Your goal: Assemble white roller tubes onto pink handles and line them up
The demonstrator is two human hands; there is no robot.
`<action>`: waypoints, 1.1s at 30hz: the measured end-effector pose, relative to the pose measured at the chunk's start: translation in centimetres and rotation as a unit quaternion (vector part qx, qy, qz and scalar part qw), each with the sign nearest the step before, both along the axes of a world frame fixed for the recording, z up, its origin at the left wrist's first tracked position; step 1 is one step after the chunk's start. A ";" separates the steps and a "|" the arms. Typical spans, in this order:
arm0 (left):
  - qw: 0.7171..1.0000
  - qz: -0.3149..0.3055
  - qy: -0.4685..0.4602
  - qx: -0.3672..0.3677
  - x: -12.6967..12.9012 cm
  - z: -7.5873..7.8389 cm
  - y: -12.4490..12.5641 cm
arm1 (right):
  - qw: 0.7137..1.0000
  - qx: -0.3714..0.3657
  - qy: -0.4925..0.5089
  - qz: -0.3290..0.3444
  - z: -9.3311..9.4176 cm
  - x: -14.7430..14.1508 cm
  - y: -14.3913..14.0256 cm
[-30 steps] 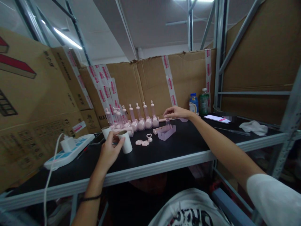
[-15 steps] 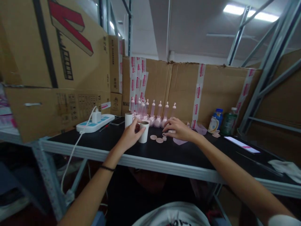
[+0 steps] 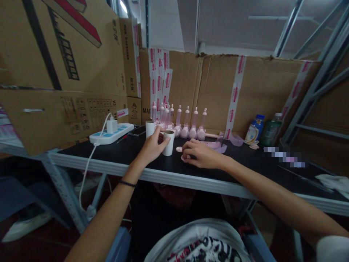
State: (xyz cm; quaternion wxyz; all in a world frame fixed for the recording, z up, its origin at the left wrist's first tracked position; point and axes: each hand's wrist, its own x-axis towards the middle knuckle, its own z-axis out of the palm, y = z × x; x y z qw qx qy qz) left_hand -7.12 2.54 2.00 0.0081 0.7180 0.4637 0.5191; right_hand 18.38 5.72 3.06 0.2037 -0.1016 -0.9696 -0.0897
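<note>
My left hand (image 3: 151,149) rests against a white paper cup (image 3: 169,143) on the black shelf top (image 3: 114,154), fingers curled around its left side. A second white cup (image 3: 149,128) stands just behind. My right hand (image 3: 198,154) lies flat on the shelf to the right of the cup, fingertips pressing on small pink discs (image 3: 179,149); one disc shows beside the fingers, the rest are hidden. A row of pink pump bottles (image 3: 188,123) stands along the cardboard back wall behind both hands.
A white and blue power strip (image 3: 111,134) with a plug and a dangling cable sits at the left, a dark phone (image 3: 137,130) beside it. Two drink bottles (image 3: 261,129) stand at the right. Cardboard boxes (image 3: 54,65) wall the left; a white cloth (image 3: 334,181) lies far right.
My right hand came back from the far side of the shelf toward me and settled on the pink discs. My view swung left. The left hand stayed at the cup.
</note>
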 end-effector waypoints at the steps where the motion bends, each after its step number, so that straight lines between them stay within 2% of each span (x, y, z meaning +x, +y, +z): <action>1: 1.000 0.002 0.001 0.000 0.0 0.0 0.0 | 1.000 -0.026 0.003 0.011 0.0 0.1 -0.1; 6: 1.000 0.002 0.008 0.000 0.1 0.1 -0.1 | 0.987 -0.147 0.004 0.072 -0.3 0.1 -0.4; 9: 1.000 -0.001 0.002 -0.006 0.1 0.0 0.0 | 0.978 -0.180 0.004 0.101 -0.6 -0.2 -0.6; 15: 1.000 0.000 -0.005 -0.014 0.1 -0.1 -0.1 | 0.982 -0.164 0.027 0.087 -0.9 -0.6 -1.1; 20: 1.000 -0.005 -0.008 -0.020 0.1 0.1 -0.3 | 0.981 -0.148 0.100 0.071 -1.1 -0.7 -0.8; 28: 1.000 -0.001 -0.007 -0.019 -0.1 -0.1 -0.1 | 0.965 -0.227 0.133 0.019 -1.0 -0.7 -0.1; 33: 1.000 0.000 -0.006 -0.022 -0.1 -0.1 -0.1 | 0.967 -0.221 0.126 0.014 -1.4 -0.6 0.7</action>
